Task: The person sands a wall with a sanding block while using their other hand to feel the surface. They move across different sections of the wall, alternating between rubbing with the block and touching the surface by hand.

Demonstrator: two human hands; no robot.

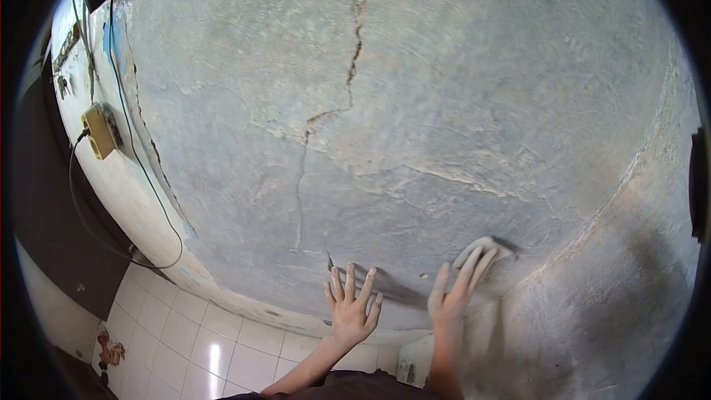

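A grey plastered wall (444, 104) fills most of the head view, with a jagged crack (358, 33) running down its middle. My left hand (352, 314) is open, fingers spread toward the lower part of the wall, and holds nothing. To its right, my right hand (458, 292) presses a pale folded sheet (485, 244) against the wall under its fingers. Whitish dust coats the fingers of that hand. The sheet's material cannot be made out; part of it is hidden behind the fingers.
A yellowish socket box (96, 131) with a plugged-in black cable (139, 159) is fixed at the left. White floor tiles (222, 355) lie below the wall. On the right, the wall meets another rough surface (592, 311) at a corner. A small reddish object (111, 350) lies at the lower left.
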